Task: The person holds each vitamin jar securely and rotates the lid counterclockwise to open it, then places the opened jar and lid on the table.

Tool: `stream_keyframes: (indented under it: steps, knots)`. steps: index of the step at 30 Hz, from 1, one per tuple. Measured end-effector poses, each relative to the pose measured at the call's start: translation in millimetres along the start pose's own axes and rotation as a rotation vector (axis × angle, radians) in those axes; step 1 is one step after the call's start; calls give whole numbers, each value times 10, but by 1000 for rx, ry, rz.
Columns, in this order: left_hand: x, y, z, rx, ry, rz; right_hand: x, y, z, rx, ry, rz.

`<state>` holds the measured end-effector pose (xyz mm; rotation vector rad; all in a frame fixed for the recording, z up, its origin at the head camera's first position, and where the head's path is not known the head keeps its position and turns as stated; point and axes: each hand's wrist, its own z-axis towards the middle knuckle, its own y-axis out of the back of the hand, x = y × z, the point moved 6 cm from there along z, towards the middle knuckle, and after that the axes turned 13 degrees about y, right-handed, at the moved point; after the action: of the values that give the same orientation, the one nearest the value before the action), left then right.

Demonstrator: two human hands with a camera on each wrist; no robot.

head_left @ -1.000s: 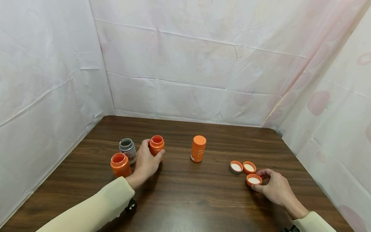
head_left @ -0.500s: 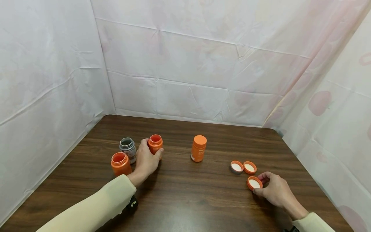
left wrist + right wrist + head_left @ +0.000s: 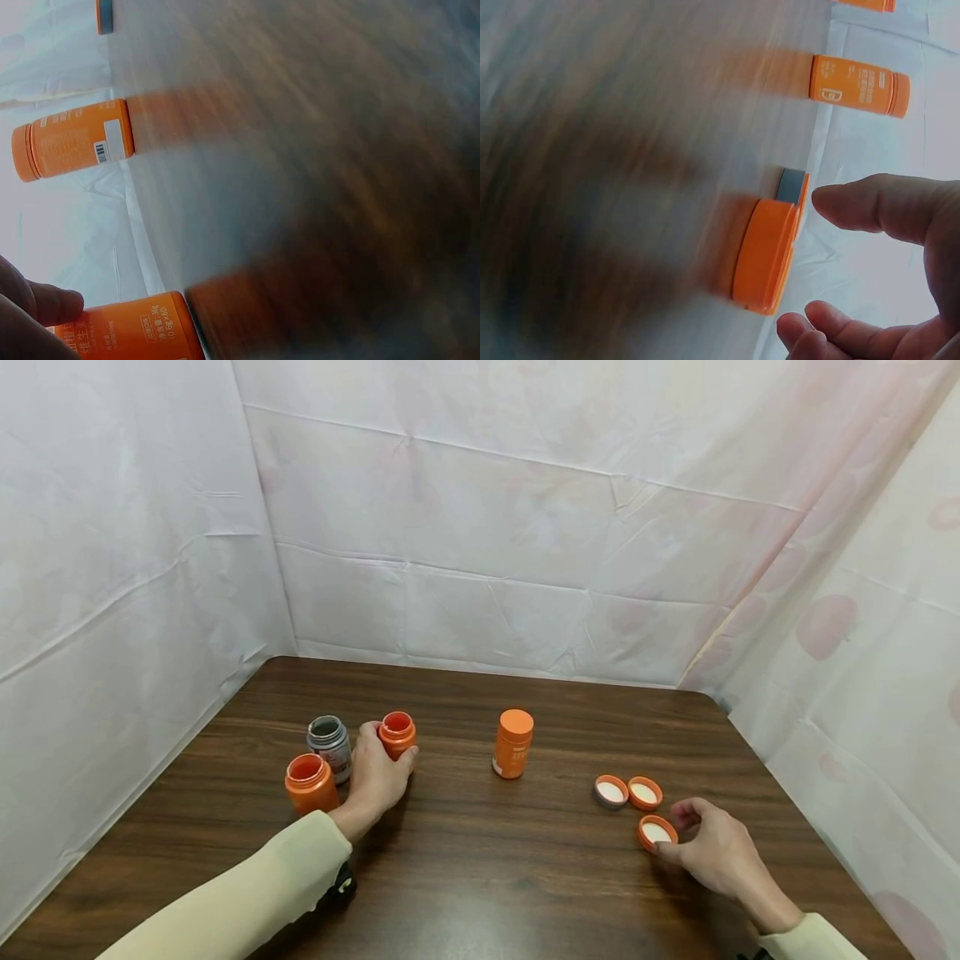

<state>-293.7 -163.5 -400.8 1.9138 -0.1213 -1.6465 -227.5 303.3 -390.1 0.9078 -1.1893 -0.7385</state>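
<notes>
My left hand (image 3: 377,778) grips an uncapped orange bottle (image 3: 397,745) at the left, thumb on its near side and fingers round its far side. The bottle stands upright, its mouth facing up. In the left wrist view its printed label (image 3: 127,330) shows beside the thumb. On the right, my right hand (image 3: 716,850) is beside an orange lid (image 3: 657,833) that lies with its white lining up. The right wrist view has thumb and fingers spread apart above that lid (image 3: 763,255), nothing between them.
Behind the left forearm stand another uncapped orange bottle (image 3: 311,789) and an uncapped grey bottle (image 3: 330,756). A capped orange bottle (image 3: 513,747) stands mid-table. Two more upturned lids, one grey-sided (image 3: 610,795) and one orange (image 3: 645,793), touch near the right hand. Pale sheets (image 3: 480,527) wall the table.
My left hand and its bottle have shifted slightly left. The nearest lid has moved a little toward me, away from the other two, and my right fingers have let go of it.
</notes>
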Motion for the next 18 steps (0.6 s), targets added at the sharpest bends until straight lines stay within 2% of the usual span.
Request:
stream_keyframes:
  steps: [11, 18]
  knots:
    - [39, 21, 27, 3, 13, 9, 261, 17, -61, -94, 67, 9]
    - [15, 37, 12, -42, -15, 4, 403, 13, -83, -154, 89, 38]
